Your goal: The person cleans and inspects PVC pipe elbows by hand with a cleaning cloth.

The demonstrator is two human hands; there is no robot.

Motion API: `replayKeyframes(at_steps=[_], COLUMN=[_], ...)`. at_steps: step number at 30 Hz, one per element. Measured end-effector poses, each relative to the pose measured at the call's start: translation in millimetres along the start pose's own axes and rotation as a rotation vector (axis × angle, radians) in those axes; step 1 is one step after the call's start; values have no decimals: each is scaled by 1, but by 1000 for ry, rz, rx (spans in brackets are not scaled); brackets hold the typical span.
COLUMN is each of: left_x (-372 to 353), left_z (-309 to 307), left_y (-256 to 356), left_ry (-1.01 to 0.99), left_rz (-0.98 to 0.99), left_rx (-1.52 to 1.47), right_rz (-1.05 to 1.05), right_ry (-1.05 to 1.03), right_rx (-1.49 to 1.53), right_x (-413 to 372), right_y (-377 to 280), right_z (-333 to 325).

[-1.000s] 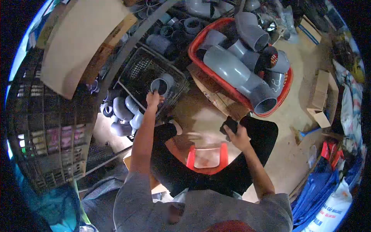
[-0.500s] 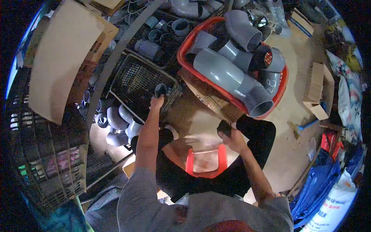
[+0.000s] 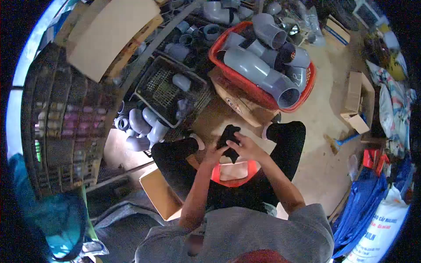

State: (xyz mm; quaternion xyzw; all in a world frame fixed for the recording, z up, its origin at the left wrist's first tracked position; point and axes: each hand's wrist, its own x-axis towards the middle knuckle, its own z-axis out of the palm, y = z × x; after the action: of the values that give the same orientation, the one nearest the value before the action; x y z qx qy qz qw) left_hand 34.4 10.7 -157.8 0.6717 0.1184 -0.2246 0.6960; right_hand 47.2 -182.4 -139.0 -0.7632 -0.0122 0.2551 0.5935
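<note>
The black object (image 3: 229, 136) sits between the person's two hands, in front of the body and above the knees, just over the far edge of a red stool (image 3: 252, 168). It is dark and looks soft, but what it is cannot be told. The left hand (image 3: 215, 154) grips it from below, fingers curled against its lower part. The right hand (image 3: 249, 147) closes on it from the other side, fingers wrapped over its edge, so both hands meet around it.

Just beyond the hands, on the floor, a piece of flat cardboard (image 3: 239, 107) lies under a red basket (image 3: 307, 83) piled with large grey pipe elbows (image 3: 258, 70). To the left of that stands a black basket (image 3: 153, 87) holding a small grey fitting (image 3: 181, 82), well apart from the hands. More grey elbows (image 3: 140, 125) lie heaped on the floor beside this basket. An open cardboard box (image 3: 160, 195) stands near the person's left leg. Another cardboard box (image 3: 357, 103) sits far off to the right, with blue sacks (image 3: 372, 206) beyond it.
</note>
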Motion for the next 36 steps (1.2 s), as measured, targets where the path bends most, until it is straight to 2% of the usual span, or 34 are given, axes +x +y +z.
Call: replayKeyframes(at_steps=[1, 3, 5, 6, 7, 8, 9, 10, 11, 12, 13, 14, 15, 16, 17, 19, 20, 22, 25, 26, 29, 31, 32, 33, 35, 36], left_x=[10, 29, 47, 32, 28, 26, 25, 24, 23, 16, 10, 4, 2, -1, -4, -11, -16, -19, 47, 57, 93, 110, 108, 106, 105, 100], left_z=[-15, -43, -68, -64, -63, -62, -61, -60, -59, -30, -16, -1, 4, 8, 12, 20, 24, 33, 42, 57, 80, 92, 93, 93, 82, 76], left_y=[-36, -107, -142, -103, -90, -83, -78, -74, -69, -49, -37, -25, -19, -14, -8, 6, 14, 34, -20, -16, 3, -4, -1, 2, -12, -19], left_ry=[5, 43, 272, 310, 308, 273, 177, 181, 251, 115, 4, -27, -175, -253, -324, -186, -188, -249, -180, -82, -118, -69, -105, -140, -217, -283], left_rz=[134, 403, 229, 78, 83, 135, 298, 508, 736, 206, -45, -319, -140, -52, 41, -45, -48, -51, -38, -107, -136, -93, -24, 46, 44, 39], left_rx=[61, 189, -60, -299, -303, -320, 95, 611, 971, 363, 46, -248, -106, -30, 39, -223, -224, 68, 61, -297, -420, -406, -427, -447, -415, -378], right_rz=[15, -46, -151, -159, -162, -6, 148, 147, 88, 60, 29, -133, -295, -320, -320, -195, -191, -263, -300, -315, -381, -176, -227, -229, -266, -391], right_ry=[-14, 8, 88, 109, 112, 130, 148, 153, 217, 251, 283, 270, 257, 292, 295, 307, 309, 279, 374, 407, 583, 714, 800, 804, 1005, 1096], right_rx=[-197, -277, -418, -392, -398, -218, -36, -39, 93, 160, 226, 167, 108, 235, 235, 174, 173, 30, 109, 136, 71, 37, -17, -24, -84, -365], right_x=[-6, -22, -38, -44, -49, -55, -59, -59, -58, -57, -55, -49, -45, -44, -45, -50, -51, -50, -44, -44, -61, -78, -74, -76, -76, -61], right_y=[0, 5, 12, 15, 12, 6, 2, -1, -6, -4, -2, 8, 13, 18, 23, 28, 30, 38, 50, 52, 33, -8, 6, -11, -59, -49], right_z=[0, -3, -10, -12, -12, -12, -11, -7, 0, 0, 1, -2, -3, -3, -7, -16, -19, -26, -33, -37, -55, -69, -80, -87, -103, -121])
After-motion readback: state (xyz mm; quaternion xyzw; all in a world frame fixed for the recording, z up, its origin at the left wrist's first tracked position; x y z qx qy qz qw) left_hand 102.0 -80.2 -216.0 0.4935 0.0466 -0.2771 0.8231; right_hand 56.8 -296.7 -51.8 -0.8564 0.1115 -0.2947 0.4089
